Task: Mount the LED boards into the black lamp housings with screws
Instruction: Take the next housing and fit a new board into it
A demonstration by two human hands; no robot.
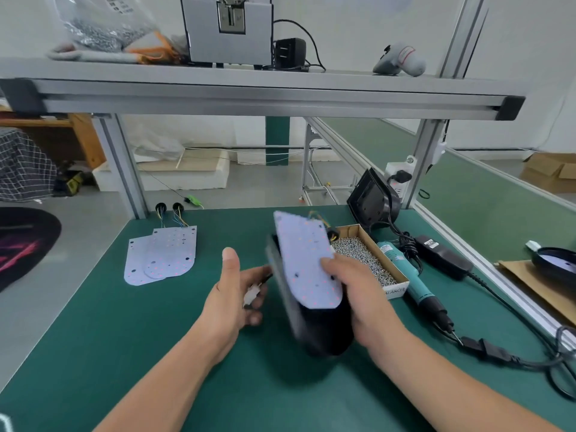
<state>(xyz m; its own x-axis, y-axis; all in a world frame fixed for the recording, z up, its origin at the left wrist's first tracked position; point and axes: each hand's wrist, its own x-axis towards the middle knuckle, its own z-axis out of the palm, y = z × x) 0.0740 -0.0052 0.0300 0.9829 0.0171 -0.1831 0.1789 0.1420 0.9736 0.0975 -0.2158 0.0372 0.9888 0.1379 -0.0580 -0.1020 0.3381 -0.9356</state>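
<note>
One LED board (pixel 307 260) lies tilted on the open face of a black lamp housing (pixel 324 328), which is held above the green mat (pixel 156 338) just left of the screw box (pixel 395 290). The right hand (pixel 364 294) grips the housing from its far side, with the thumb pressing on the board, probably so it does not slide before seating. The left hand (pixel 233 294) curls its fingers round a white connector (pixel 252 294), thumb raised, apparently keeping the lead clear of the board. The housing is motion-blurred, so how well the board is seated cannot be told. An electric screwdriver (pixel 408 275) lies just right of the box, within reach for fastening. Spare LED boards (pixel 162 257) lie well left of it.
</note>
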